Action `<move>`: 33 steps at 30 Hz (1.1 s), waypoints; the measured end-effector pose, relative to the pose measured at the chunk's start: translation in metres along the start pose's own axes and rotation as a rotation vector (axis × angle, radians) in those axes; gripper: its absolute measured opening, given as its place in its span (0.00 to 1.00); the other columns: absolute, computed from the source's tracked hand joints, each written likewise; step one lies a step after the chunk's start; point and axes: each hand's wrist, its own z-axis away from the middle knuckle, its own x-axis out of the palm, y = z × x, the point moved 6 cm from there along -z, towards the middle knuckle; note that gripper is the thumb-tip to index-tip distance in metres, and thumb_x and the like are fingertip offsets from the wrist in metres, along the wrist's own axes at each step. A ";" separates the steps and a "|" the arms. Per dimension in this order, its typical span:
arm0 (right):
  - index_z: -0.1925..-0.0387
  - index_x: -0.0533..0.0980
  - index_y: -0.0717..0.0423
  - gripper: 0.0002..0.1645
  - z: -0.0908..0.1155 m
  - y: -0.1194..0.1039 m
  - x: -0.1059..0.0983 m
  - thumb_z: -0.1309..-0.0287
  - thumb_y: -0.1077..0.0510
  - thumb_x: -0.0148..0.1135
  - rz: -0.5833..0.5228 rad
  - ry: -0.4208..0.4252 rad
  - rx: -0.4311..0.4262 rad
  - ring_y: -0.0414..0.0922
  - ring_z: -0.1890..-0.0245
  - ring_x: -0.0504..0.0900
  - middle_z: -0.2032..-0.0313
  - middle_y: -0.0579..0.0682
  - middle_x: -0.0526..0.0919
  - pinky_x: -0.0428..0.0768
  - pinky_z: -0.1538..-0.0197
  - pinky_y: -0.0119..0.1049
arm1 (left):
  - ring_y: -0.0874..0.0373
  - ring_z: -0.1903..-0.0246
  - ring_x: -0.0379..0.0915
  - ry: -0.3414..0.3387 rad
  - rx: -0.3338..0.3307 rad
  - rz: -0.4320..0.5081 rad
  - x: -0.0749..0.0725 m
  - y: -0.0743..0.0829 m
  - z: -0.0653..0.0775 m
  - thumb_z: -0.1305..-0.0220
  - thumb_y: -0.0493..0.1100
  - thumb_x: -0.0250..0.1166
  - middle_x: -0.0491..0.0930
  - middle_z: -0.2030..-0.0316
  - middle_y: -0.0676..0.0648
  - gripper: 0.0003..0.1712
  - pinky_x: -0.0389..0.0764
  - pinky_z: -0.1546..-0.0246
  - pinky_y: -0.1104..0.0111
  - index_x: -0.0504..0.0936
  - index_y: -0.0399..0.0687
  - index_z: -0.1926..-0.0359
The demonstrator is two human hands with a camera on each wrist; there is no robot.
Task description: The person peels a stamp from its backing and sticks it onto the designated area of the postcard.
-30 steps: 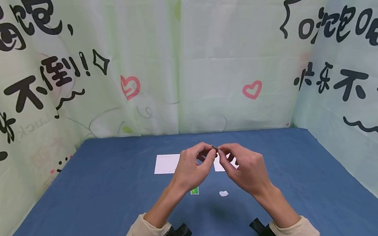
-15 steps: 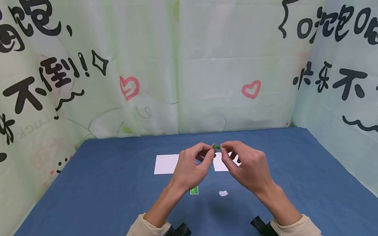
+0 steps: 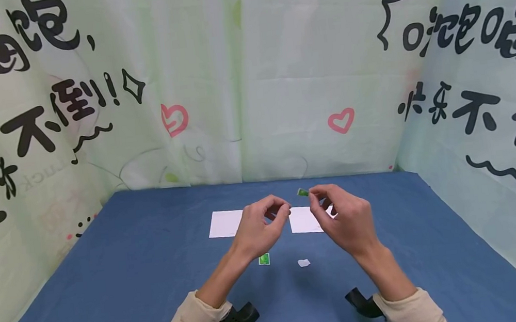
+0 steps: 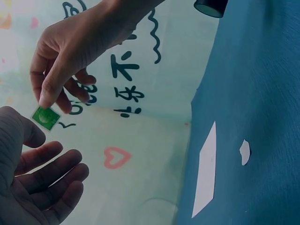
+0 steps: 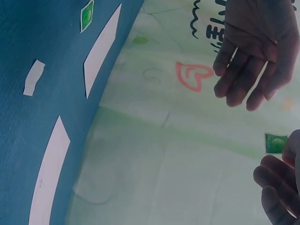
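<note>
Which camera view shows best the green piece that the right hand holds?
The left wrist view: the green piece appears large there, its face mostly uncovered. The head view shows it small; the right wrist view shows it partly hidden by the right hand.

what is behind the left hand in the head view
Behind the left hand, a white card sticks out to the left on the blue tabletop. The card's right end is covered, and whatever else lies behind the hand cannot be seen there.
</note>
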 end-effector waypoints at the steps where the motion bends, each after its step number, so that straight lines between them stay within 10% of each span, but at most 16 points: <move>1: 0.62 0.83 0.63 0.12 -0.001 0.001 -0.001 0.52 0.70 0.71 0.001 0.004 0.004 0.45 0.80 0.84 0.69 0.55 0.87 0.79 0.79 0.38 | 0.57 0.69 0.81 -0.001 0.000 -0.004 0.000 -0.001 0.000 0.28 0.38 0.61 0.87 0.66 0.46 0.08 0.83 0.60 0.66 0.87 0.41 0.58; 33: 0.62 0.82 0.62 0.08 0.025 0.033 0.005 0.45 0.68 0.70 0.087 -0.101 0.150 0.42 0.81 0.81 0.72 0.53 0.86 0.78 0.78 0.36 | 0.55 0.62 0.82 -0.049 -0.104 -0.129 0.017 -0.032 0.001 0.28 0.40 0.61 0.86 0.63 0.47 0.09 0.83 0.56 0.60 0.86 0.41 0.56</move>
